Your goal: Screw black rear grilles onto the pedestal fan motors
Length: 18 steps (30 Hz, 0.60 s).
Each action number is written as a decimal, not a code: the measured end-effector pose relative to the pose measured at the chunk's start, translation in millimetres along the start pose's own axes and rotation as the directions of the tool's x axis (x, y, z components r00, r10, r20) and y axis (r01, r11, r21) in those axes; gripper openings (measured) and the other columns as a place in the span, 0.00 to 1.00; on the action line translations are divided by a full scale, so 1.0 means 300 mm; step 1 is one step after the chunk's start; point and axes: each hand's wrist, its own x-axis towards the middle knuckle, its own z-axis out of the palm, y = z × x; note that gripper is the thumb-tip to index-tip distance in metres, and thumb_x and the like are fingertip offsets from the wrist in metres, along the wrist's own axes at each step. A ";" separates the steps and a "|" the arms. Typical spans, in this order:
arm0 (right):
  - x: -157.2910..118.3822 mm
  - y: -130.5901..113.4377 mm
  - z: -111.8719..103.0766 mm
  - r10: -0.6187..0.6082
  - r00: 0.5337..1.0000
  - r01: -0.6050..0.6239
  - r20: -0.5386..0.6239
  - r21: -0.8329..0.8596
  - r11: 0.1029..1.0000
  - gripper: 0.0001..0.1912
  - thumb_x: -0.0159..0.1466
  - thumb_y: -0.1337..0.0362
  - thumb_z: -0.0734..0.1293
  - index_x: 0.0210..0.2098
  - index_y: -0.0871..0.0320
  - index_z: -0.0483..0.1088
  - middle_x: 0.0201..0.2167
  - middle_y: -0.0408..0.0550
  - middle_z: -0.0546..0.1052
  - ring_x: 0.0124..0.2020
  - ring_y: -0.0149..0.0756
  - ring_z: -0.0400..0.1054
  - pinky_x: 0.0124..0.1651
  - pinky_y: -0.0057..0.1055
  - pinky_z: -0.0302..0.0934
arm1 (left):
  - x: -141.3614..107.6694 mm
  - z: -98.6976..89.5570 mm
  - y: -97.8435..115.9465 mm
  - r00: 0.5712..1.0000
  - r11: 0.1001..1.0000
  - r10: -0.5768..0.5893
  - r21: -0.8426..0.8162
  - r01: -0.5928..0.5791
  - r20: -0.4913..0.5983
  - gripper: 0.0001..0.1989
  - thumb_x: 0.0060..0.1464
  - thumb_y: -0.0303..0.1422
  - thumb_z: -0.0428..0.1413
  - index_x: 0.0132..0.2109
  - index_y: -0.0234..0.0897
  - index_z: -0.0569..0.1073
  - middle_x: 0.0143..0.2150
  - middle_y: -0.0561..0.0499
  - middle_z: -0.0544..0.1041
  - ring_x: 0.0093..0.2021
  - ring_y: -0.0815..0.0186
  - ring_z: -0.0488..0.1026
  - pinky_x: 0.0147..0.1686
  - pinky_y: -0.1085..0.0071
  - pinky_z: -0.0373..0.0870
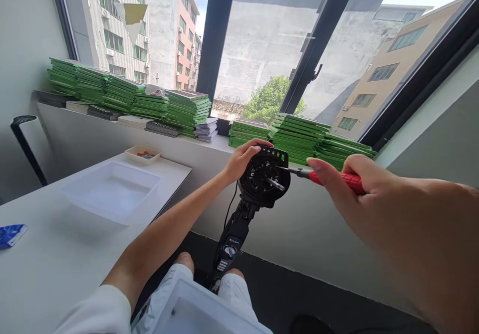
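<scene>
A black stand fan stripped of grille and blades rises before me; its round motor housing (257, 187) faces me with a bare metal shaft (276, 184) sticking out. My left hand (241, 162) is closed on the housing's upper left edge, beside a slotted black handle (279, 155). In my right hand (354, 182) is a screwdriver (318, 177) with a red grip, its fingers wrapped round it. The blade's tip reaches the upper right of the housing face; what it touches there is too small to tell. Below, the black column carries a control panel with a knob (229, 250).
A white tray (209, 301) with a small dark part rests on my lap. On the white table (56, 264) to the left are a translucent bin (112, 209), a small box (157, 156) of red pieces and a blue packet (12, 235). Green stacks (183, 107) line the windowsill.
</scene>
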 end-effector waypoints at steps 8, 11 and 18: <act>0.018 0.014 -0.005 -0.139 0.990 0.132 0.038 0.153 0.979 0.27 0.81 0.48 0.47 0.37 0.57 0.65 0.10 0.33 0.50 0.08 0.30 0.48 0.18 0.23 0.35 | 0.003 0.008 -0.001 1.000 1.000 -0.007 -0.009 0.006 -0.010 0.18 0.58 0.45 0.54 0.46 0.37 0.78 0.44 0.48 0.80 0.44 0.59 0.75 0.47 0.67 0.70; 0.011 0.021 0.001 -0.065 0.997 0.068 0.050 -0.057 0.996 0.32 0.80 0.44 0.47 0.28 0.55 0.62 0.11 0.36 0.45 0.11 0.33 0.45 0.22 0.24 0.32 | 0.002 0.008 -0.006 1.000 1.000 -0.015 -0.014 0.014 -0.011 0.18 0.59 0.45 0.54 0.46 0.37 0.79 0.44 0.48 0.80 0.45 0.59 0.75 0.47 0.67 0.71; 0.007 0.027 0.013 -0.154 0.987 0.144 0.051 0.150 0.978 0.25 0.81 0.48 0.48 0.40 0.57 0.64 0.12 0.32 0.51 0.09 0.31 0.51 0.21 0.21 0.34 | 0.008 -0.003 -0.014 1.000 0.999 0.009 -0.044 -0.010 -0.011 0.16 0.59 0.42 0.55 0.45 0.36 0.79 0.44 0.48 0.80 0.45 0.60 0.75 0.47 0.68 0.69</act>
